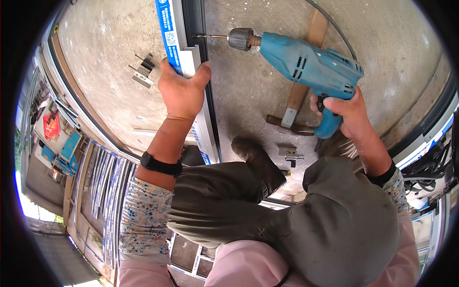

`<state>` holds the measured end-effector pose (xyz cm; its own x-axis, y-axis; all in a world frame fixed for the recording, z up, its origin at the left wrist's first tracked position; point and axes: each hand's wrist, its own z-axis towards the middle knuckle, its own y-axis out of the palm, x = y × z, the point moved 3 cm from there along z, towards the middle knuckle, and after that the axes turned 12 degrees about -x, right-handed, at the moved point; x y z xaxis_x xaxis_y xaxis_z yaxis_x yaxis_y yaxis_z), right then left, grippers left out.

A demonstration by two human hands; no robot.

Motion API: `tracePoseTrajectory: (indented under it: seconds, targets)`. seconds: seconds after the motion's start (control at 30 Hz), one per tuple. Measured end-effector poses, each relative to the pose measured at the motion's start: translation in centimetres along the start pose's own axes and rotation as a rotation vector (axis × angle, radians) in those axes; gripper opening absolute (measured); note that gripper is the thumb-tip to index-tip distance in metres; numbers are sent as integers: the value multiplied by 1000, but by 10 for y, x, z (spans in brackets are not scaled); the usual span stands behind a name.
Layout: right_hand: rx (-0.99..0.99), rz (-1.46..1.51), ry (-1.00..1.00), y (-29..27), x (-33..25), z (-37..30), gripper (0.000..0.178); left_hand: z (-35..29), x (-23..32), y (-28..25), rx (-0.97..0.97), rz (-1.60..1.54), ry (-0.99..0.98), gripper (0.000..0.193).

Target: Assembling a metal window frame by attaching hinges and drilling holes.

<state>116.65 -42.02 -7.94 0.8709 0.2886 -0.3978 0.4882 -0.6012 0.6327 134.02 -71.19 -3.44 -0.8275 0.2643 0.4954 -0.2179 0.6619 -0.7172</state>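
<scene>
My right hand (351, 110) is wrapped round the handle of a blue corded electric drill (306, 60), with a finger at its trigger. The drill lies level, pointing left. Its thin bit (213, 36) reaches the dark inner side of a long aluminium frame bar (193, 16); whether the tip has entered the metal I cannot tell. My left hand (184, 91) grips the bar just below the bit, thumb on the right and fingers on the left. Under that grip, a short white aluminium profile piece (190, 60) sits against the bar. Blue printed film (168, 33) covers the bar's left face.
A hammer (289, 117) with a wooden handle lies under the drill. Small metal hardware pieces (142, 71) rest left of the bar, and another fitting (289, 152) lies near my boot (258, 160). The drill's cable (334, 24) curves up behind it. Several long profiles (103, 186) are stacked at left.
</scene>
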Motion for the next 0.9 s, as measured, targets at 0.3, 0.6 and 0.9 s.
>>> tracePoseTrajectory:
  seconds: [0.3,0.6,0.9]
  targets:
    - [23,-2,23,1,-2,0,48,-1,3,-1,-31,11,-53,56]
    - [46,4,39,-3,0,3,49,0,6,-2,-28,74,-25,56]
    - [28,-26,12,0,0,5,54,-2,6,-1,-24,57,-51,52]
